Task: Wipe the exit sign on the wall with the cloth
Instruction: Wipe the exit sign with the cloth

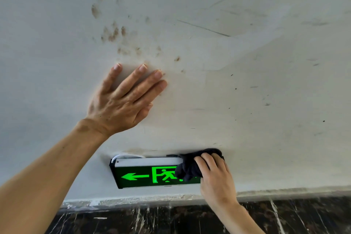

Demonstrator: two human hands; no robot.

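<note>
The exit sign (144,174) is a black box with a lit green arrow and running figure, mounted low on the white wall. A dark cloth (191,165) is bunched over the sign's right end and top edge, hiding that part. My right hand (216,178) grips the cloth and presses it on the sign. My left hand (123,100) lies flat on the wall above and left of the sign, fingers spread, holding nothing.
The white wall (247,81) carries brown smudges (112,32) above my left hand, plus scratches and dark specks. A white cable (127,156) loops behind the sign's top left. Below runs a dark marbled skirting (171,218).
</note>
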